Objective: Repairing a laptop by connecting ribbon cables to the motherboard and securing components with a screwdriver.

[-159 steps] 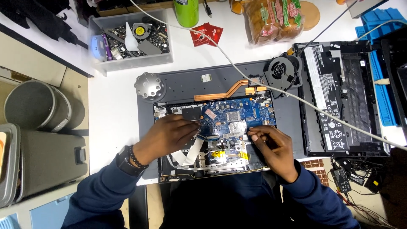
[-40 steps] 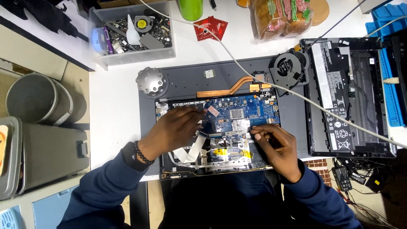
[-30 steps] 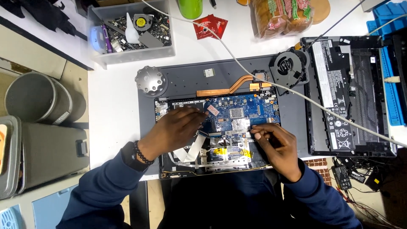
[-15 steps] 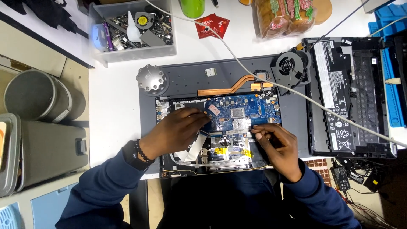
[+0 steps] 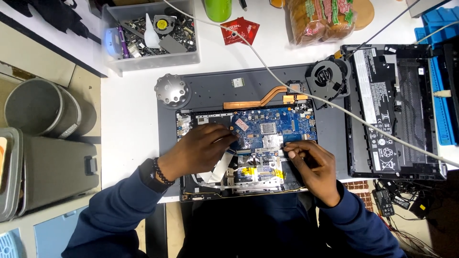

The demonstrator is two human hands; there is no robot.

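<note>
An opened dark grey laptop base (image 5: 210, 91) lies on the white table with its blue circuit board (image 5: 275, 126) exposed. My left hand (image 5: 198, 150) rests on the board's left part, fingertips pressing at a flat white ribbon cable (image 5: 217, 169). My right hand (image 5: 311, 165) is at the board's lower right edge, fingers pinched together; whether something small is between them I cannot tell. A copper heat pipe (image 5: 260, 100) and a black round fan (image 5: 327, 76) sit above the board.
A second opened laptop base (image 5: 397, 110) lies at the right. A white cable (image 5: 306, 95) crosses the table diagonally. A silver round knob-like part (image 5: 171, 90), a clear bin of parts (image 5: 148, 33), a red packet (image 5: 239, 29) and a grey waste bin (image 5: 38, 107) are around.
Both hands stay at the same spots on the board; my left fingers have shifted slightly. The view has drifted a little.
</note>
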